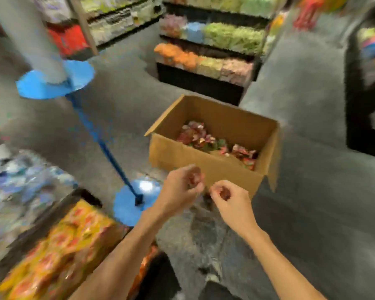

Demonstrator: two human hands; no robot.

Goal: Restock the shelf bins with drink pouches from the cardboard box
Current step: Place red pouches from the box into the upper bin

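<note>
Left hand (180, 185) and right hand (229, 199) each clutch a reddish drink pouch (194, 178), the open cardboard box (188, 155) just beyond them, seemingly for shelving.

Grey speckled floor (301, 202) spreads all around me. At eleven o'clock a pale round pillar (30, 40) rises from a blue disc (59, 83). A blue pole (100, 139) slants down to a second blue disc (126, 208) near seven, with a bright glare (145, 186) at its edge. Black shelves (199, 85) stand at twelve o'clock, and another dark unit (355, 137) at three.
</note>
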